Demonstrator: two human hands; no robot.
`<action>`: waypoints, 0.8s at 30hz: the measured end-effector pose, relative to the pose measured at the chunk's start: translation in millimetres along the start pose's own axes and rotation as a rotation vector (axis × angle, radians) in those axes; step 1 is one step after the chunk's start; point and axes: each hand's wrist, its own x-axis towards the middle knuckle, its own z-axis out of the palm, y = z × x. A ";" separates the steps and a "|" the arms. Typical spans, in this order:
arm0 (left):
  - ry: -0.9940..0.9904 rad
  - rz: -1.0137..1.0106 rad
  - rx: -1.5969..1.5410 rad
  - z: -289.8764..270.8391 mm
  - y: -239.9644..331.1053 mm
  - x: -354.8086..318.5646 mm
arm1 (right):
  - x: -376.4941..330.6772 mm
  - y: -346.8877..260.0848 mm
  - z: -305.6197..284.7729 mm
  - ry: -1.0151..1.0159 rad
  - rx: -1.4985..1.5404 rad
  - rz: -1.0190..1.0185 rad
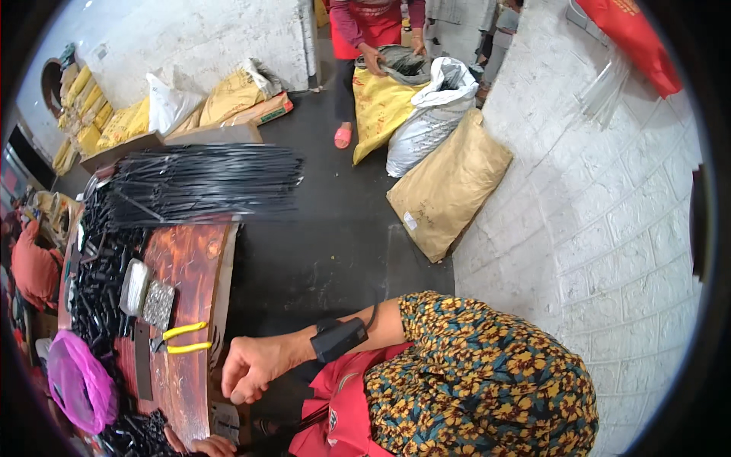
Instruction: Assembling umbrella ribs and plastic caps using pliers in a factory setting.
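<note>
My right hand (pixel 253 369) is over the near edge of the reddish wooden table (pixel 181 266). Its fingers are curled together, and anything inside them is too small or hidden to name. At the lower edge, my left hand (pixel 207 445) is partly cut off, its fingers bent close to small black parts (pixel 152 423). Thin black strips (pixel 311 419) run from the red apron toward it; what it grips is unclear. Nearest the right hand lie yellow-handled pliers (pixel 186 337). Beyond them are a packet of small silvery pieces (pixel 158 305) and a clear plastic box (pixel 135 287).
A large bundle of long black strips (pixel 205 183) covers the table's far end. Black parts (pixel 99 282) are heaped beside a magenta bag (pixel 80 381). Another person (pixel 373 38) handles an open sack (pixel 403 65); a brown sack (pixel 453 186) leans by the white wall (pixel 579 206).
</note>
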 end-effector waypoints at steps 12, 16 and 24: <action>-0.115 0.073 -0.090 -42.9 -8.0 5.3 | -70.3 -55.8 -37.6 0.351 -0.199 0.040; -0.144 0.125 -0.095 -20.8 1.1 -2.3 | -109.6 -128.0 -75.5 0.533 -0.488 -0.208; -0.179 0.044 0.039 14.6 -5.0 -15.4 | -169.1 -184.6 -398.1 1.188 -0.381 0.194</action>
